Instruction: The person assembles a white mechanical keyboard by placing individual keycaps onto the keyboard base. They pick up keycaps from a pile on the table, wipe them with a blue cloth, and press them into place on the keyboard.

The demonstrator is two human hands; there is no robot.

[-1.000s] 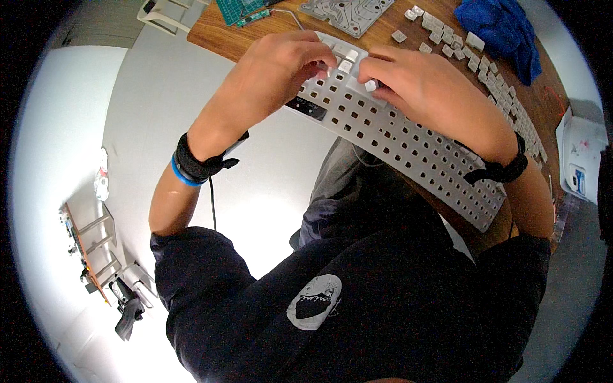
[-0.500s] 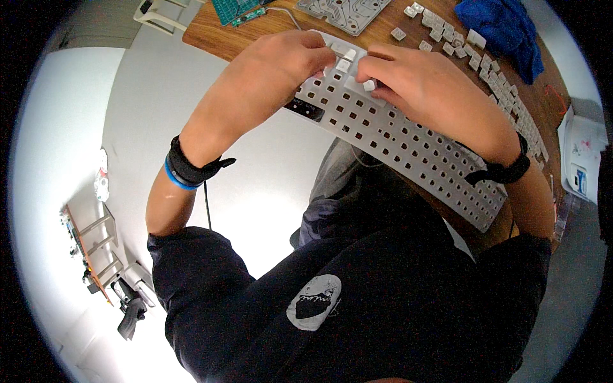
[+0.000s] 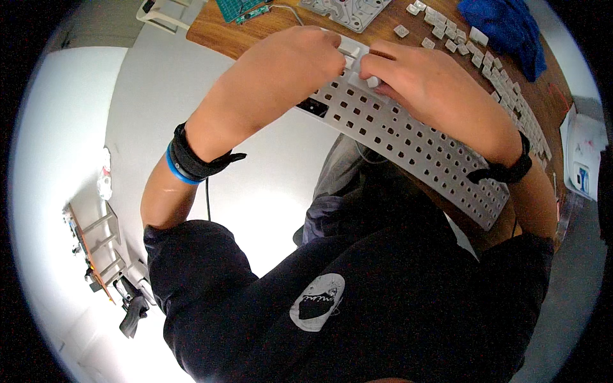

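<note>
A light grey keyboard housing [image 3: 408, 140] with rows of square holes slants from my hands toward the lower right. My left hand [image 3: 300, 60] is closed over its far left end; the curled fingers hide whatever they grip. Small white keycap-like pieces [image 3: 350, 62] sit just right of those fingers, with a thin bar beside them. My right hand [image 3: 415, 80] is closed at the same end, thumb and fingers pinching a small white keycap [image 3: 373, 82] close above the housing. A dark label strip [image 3: 313, 107] shows on the housing's near edge below my left hand.
Many loose white keycaps [image 3: 511, 96] lie in rows on the wooden table [image 3: 217, 39] to the right. A blue cloth [image 3: 504, 32] lies behind them. A grey circuit sheet [image 3: 348, 13] and a green board [image 3: 233, 7] are at the far edge. A white container [image 3: 582, 159] stands far right.
My left hand has shifted right and rolled over, covering the white bit that showed at its fingertips. My right hand keeps its pinch almost in place.
</note>
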